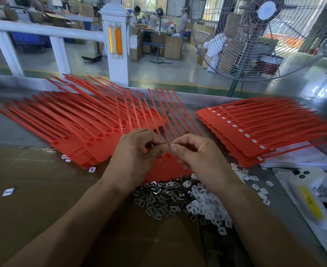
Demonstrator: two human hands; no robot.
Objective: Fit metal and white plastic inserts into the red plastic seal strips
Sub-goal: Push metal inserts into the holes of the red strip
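left hand (137,149): fingers curled, thumb and forefinger pinched together at the meeting point with the other hand, above the red sheet; what sits in the pinch is too small to tell
right hand (193,153): fingers curled, thumb tip pressed to forefinger, touching the left fingertips; pinched item hidden, cannot tell metal or plastic
work piece: flat red plastic seal strip sheet (168,168) lying under both hands, square sockets along its near part, thin tails fanning away toward the table's far edge
unfilled stock: fanned stack of red plastic seal strips with empty sockets (78,120) left of the hands, partly on the cardboard
filled stock: stack of red seal strips with white-filled sockets (255,130) on the right, resting on a white sheet pile (303,160)
metal inserts: heap of small grey square metal clips (158,199) loose on the table, just near side of the work piece, between the forearms
plastic inserts: heap of small white square plastic clips (207,207) touching the metal heap on its right, strays scattered further right
containers: none seen, both heaps lie bare on the surface
surface: brown cardboard sheet (33,189) on a grey metal table (274,199)
strays: a few single white clips (8,191) left on the cardboard
cut off: white device with yellow label (309,199) at the right edge, partly out of frame
background: large wire-guard floor fan (264,35) past the table
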